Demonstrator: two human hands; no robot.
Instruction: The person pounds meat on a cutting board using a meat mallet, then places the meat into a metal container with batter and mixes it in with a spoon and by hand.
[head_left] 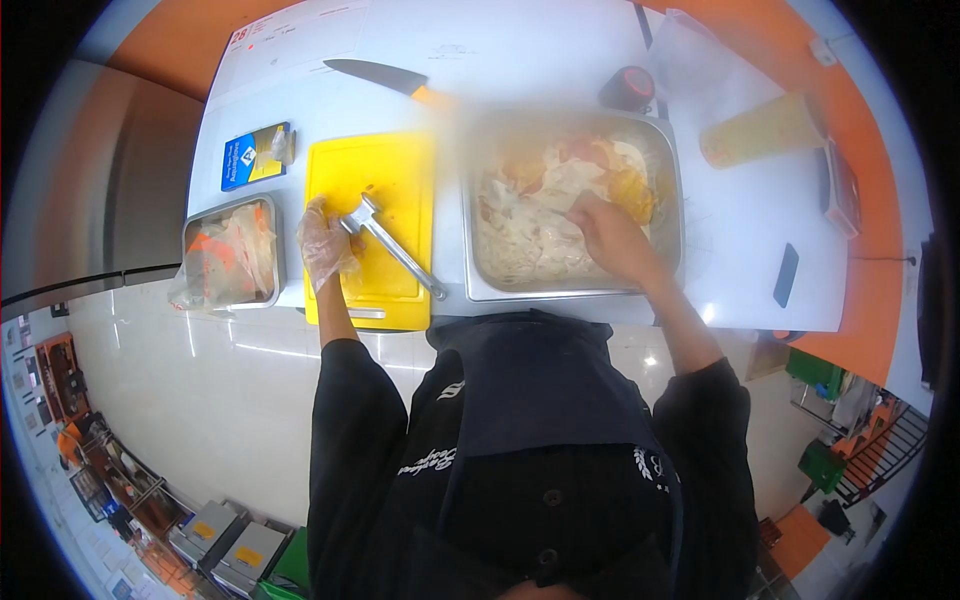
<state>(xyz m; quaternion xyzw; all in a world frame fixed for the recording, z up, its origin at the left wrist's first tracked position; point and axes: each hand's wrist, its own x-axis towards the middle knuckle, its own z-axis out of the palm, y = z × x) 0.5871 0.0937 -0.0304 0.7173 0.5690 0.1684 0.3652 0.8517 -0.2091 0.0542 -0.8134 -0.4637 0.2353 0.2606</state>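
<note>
"Dark apron [555, 390] closest; how do the arms [688, 318] stand?"
"Both reach forward from black sleeves [352, 420], hands well apart."
"And the left hand [325, 245]?"
"Gloved in clear plastic, it lies at the left edge of the yellow board [407, 190], metal mallet [400, 251] just to its right; I can't tell if they touch."
"The right hand [612, 238]?"
"Bare, fingers curled, down at the creamy food [525, 240] in the metal tray [540, 294], food spreading left of it and beyond; whether it grips anything, I can't tell."
"Beyond both, between them?"
"A knife [378, 73]."
</note>
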